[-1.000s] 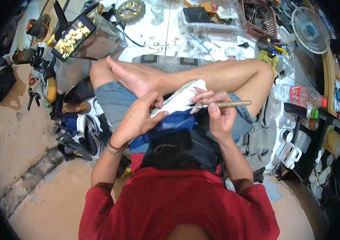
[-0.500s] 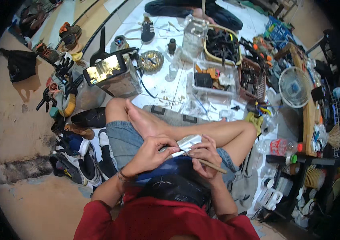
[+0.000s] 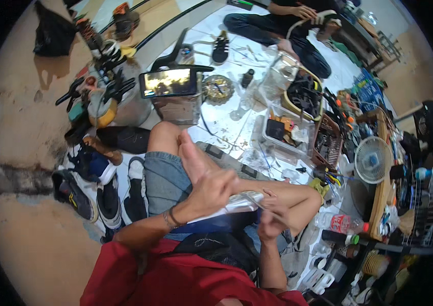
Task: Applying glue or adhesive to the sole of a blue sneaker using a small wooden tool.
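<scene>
I sit cross-legged with both hands over my lap. My left hand (image 3: 215,191) is raised and smeared by motion; its fingers look curled together, but what they hold cannot be made out. Across from it, my right hand (image 3: 272,220) is also blurred and closes around a thin light-brown stick (image 3: 279,219). Between the hands lies a shiny white-silver piece (image 3: 239,203) on top of a dark blue piece (image 3: 224,224). Nearer my body, a black mesh item (image 3: 214,249) rests in my lap.
A lit phone (image 3: 168,82) leans on a box ahead. Shoes (image 3: 108,204) line my left. Right of centre stand a clear bin (image 3: 285,145), a brown basket (image 3: 327,145) and a fan (image 3: 373,159). A bottle (image 3: 341,223) lies at my right. Another person (image 3: 283,30) sits opposite, holding a shoe.
My left hand has lifted away from the work and closed up, and the hands are farther apart. The view has swung, bringing more of the person opposite into sight.
</scene>
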`<state>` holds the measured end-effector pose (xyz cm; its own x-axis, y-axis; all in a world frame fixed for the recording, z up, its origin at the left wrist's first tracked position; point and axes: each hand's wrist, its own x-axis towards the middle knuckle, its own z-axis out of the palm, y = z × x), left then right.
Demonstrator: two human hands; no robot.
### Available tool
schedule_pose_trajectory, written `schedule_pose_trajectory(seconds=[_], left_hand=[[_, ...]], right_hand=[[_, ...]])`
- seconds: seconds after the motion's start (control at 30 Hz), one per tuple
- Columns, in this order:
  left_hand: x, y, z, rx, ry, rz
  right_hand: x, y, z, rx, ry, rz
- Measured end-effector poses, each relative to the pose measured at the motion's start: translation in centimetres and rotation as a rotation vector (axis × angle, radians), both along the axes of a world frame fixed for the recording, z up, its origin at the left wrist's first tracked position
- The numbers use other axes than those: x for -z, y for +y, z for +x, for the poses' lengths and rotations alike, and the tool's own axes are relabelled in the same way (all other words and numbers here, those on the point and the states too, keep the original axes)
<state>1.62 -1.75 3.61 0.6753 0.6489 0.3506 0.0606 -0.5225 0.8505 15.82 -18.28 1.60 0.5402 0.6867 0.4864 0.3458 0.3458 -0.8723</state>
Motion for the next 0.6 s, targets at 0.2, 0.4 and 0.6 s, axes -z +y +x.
schedule_pose_trajectory(seconds=[0.2, 0.4, 0.6], left_hand=[[2.7, 6.3, -4.0, -0.179, 0.092, -0.278], [4.1, 5.1, -3.4, -0.028, 0.131, -0.364], [7.1, 4.6, -1.5, 0.220, 0.067, -0.583]], right_hand=[[2.3, -3.2, 4.2, 0.108, 0.174, -0.118], [3.1, -4.8, 3.7, -0.215, -0.174, -0.512], [6.3, -4.3, 3.1, -0.250, -0.475, -0.547]])
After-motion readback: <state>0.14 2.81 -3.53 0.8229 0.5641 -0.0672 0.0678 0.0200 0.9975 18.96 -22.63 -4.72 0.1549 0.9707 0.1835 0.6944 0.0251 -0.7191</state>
